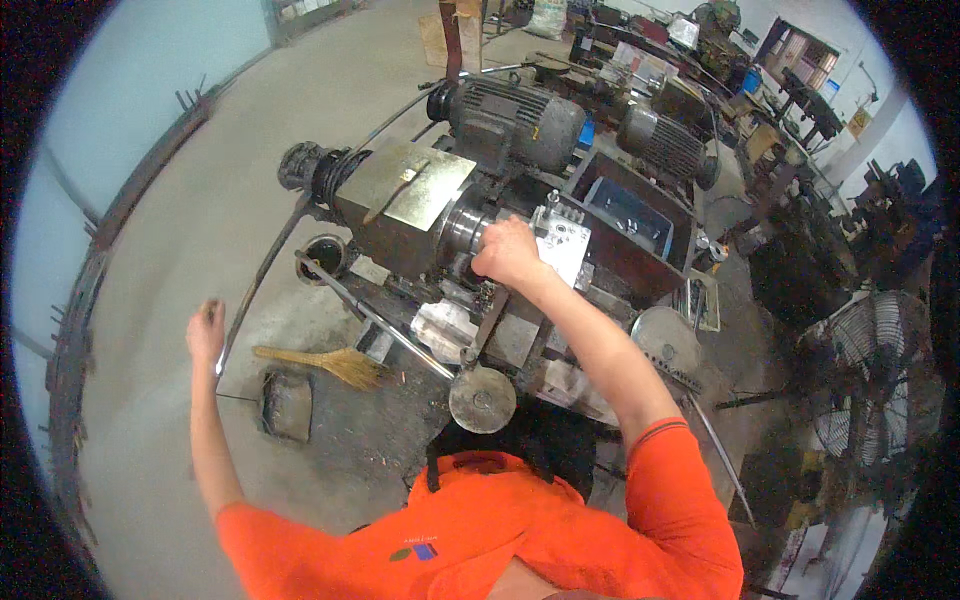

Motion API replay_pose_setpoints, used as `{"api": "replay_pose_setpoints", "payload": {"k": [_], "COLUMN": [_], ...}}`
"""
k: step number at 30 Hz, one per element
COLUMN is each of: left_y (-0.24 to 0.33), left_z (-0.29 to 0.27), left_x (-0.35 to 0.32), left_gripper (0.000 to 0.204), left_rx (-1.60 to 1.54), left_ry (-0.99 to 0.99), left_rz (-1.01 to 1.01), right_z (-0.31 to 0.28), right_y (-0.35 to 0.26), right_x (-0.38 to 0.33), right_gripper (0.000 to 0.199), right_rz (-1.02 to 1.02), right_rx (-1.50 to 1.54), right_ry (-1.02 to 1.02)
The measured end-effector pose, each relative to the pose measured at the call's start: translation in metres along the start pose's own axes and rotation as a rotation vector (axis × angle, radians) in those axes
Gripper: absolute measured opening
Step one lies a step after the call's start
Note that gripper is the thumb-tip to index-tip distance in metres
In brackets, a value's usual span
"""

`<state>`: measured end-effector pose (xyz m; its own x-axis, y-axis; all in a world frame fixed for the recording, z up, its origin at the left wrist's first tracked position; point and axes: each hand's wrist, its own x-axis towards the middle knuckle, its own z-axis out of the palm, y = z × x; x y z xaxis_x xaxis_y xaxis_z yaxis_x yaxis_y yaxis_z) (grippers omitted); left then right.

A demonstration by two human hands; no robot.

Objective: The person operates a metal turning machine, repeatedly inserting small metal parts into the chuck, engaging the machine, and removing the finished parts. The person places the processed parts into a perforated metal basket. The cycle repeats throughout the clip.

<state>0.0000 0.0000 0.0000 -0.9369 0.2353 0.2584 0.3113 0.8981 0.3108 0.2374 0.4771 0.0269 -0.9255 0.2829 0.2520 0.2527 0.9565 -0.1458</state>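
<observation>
My right hand (pixel 507 250) is at the front of a lathe's round metal chuck (pixel 462 232), its fingers curled against the chuck face. Whatever those fingers hold is hidden behind the hand. Just right of it sits a shiny metal block (pixel 564 248) with bolts on top. My left hand (pixel 206 332) is raised far out to the left, away from the machine, with its fingers closed. A small dark spot shows at the fingertips, too small to name. The boxy headstock (pixel 390 205) carries a flat plate with a thin tool (pixel 392 196) lying across it.
A long metal bar (pixel 375 315) slants across the machine's near left side. On the floor lie a straw broom (pixel 325 364) and a dustpan-like container (pixel 287 405). Large electric motors (pixel 525 122) stand behind the headstock. A tray-like metal box (pixel 635 220) and a caged fan (pixel 868 375) are on the right.
</observation>
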Motion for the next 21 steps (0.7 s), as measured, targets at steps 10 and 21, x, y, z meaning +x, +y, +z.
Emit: {"api": "replay_pose_setpoints", "payload": {"k": [10,21], "left_y": [0.08,0.039], "left_z": [0.02,0.05], "left_x": [-0.111,-0.053], "left_gripper": [0.053,0.015], "left_rx": [0.229,-0.616], "left_ry": [-0.115,-0.581], "left_rz": [-0.181,-0.169], "right_z": [-0.005,-0.06], "right_y": [-0.001,0.121], "right_x": [0.001,-0.041], "right_gripper": [0.026,0.026], "right_rz": [0.091,0.595], "right_rx": [-0.024,0.091], "right_ry": [-0.171,0.083]}}
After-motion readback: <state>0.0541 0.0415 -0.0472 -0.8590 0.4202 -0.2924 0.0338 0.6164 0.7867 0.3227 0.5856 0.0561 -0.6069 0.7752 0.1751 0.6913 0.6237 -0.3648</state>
